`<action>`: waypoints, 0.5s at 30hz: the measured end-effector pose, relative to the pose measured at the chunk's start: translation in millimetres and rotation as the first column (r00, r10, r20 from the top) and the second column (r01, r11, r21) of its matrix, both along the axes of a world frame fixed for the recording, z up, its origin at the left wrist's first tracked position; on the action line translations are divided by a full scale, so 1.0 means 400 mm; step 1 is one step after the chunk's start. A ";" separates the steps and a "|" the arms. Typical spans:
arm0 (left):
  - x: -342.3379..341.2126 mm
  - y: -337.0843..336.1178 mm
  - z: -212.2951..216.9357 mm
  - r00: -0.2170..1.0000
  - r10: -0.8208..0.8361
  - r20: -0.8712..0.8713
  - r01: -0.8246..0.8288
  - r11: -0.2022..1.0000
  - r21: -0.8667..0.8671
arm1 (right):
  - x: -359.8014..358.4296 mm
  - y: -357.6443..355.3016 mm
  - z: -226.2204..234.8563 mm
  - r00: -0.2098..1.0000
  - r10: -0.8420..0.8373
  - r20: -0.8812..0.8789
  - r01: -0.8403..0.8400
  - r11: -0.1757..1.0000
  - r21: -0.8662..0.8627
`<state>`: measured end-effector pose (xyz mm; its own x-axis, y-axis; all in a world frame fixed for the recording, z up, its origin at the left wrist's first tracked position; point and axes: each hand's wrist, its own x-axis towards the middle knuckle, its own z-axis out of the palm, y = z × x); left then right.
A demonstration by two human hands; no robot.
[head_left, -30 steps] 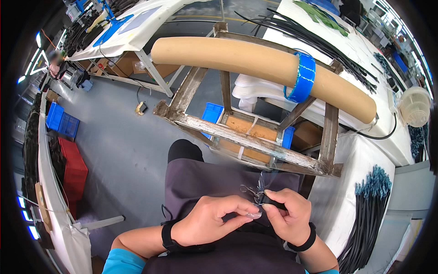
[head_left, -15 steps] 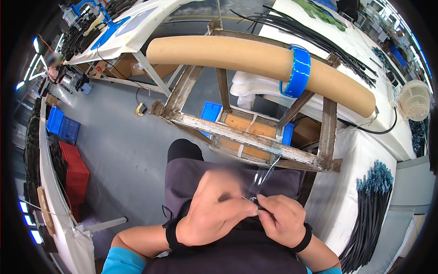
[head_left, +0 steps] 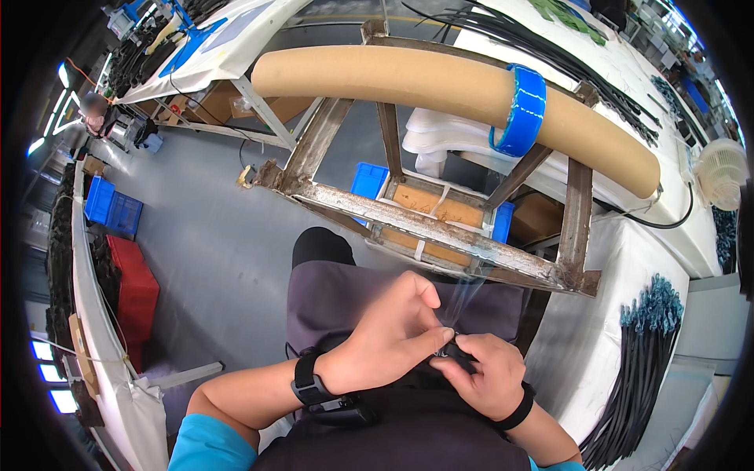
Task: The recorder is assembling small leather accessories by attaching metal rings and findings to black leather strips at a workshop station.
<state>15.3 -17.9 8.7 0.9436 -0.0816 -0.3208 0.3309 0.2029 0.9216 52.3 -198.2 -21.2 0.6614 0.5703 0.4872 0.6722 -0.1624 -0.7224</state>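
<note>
My right hand (head_left: 488, 378) pinches a short black piece (head_left: 463, 359), apparently the end of a cord, between thumb and fingers above my lap. Against its tip presses the thumb of my left hand (head_left: 389, 334), whose other fingers curl upward and are slightly smeared. Thin clear strands (head_left: 465, 298) run from the crossbar of the worn metal frame (head_left: 416, 220) down to the left thumb tip, where the left hand seems to grip them. The exact joint between strands and black piece is hidden by the fingertips.
A brown cardboard tube (head_left: 377, 77) with a blue band (head_left: 528, 110) lies across the frame. To the right, a bundle of black cords (head_left: 640, 377) with bluish ends hangs over a white-covered table (head_left: 581, 314). Red crates (head_left: 132, 290) and blue crates (head_left: 111, 208) stand left.
My left hand has turned, its fingers rising away from the fingertips' meeting point. The black piece in my right hand shows more now. The view has shifted slightly.
</note>
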 end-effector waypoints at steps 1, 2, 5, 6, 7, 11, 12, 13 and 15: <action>-0.001 0.000 -0.005 1.000 0.000 -0.003 0.000 1.000 0.000 | -0.003 -0.003 -0.004 0.999 -0.020 0.038 0.019 0.999 0.028; -0.001 0.001 -0.014 1.000 -0.005 -0.024 0.005 1.000 -0.013 | -0.004 0.001 -0.003 0.998 -0.028 0.051 0.026 0.999 0.031; 0.025 0.017 -0.016 0.994 -0.092 -0.056 0.091 0.996 -0.026 | 0.002 -0.005 0.010 0.999 -0.044 -0.017 0.044 0.999 -0.005; 0.040 0.026 -0.014 0.984 -0.165 -0.070 0.164 0.986 -0.021 | 0.003 -0.007 0.014 0.999 -0.045 -0.018 0.045 0.999 -0.005; 0.051 0.030 -0.015 0.984 -0.166 -0.071 0.165 0.986 -0.022 | 0.004 -0.012 0.018 0.998 -0.028 -0.057 0.027 0.999 -0.022; 0.085 0.030 -0.014 0.957 -0.287 0.038 0.287 0.958 0.015 | 0.000 -0.015 0.020 0.984 0.002 -0.180 -0.011 0.999 -0.050; 0.093 0.026 0.000 0.964 -0.264 0.032 0.261 0.962 0.085 | 0.002 -0.018 0.025 0.984 -0.007 -0.177 -0.003 0.999 -0.054; 0.098 0.021 0.015 0.970 -0.240 0.029 0.233 0.960 0.155 | 0.006 -0.022 0.032 0.981 -0.031 -0.194 0.017 0.997 -0.076; 0.097 0.026 0.038 0.943 -0.298 0.145 0.244 0.920 0.307 | 0.016 -0.030 0.047 0.976 -0.070 -0.206 0.049 0.994 -0.102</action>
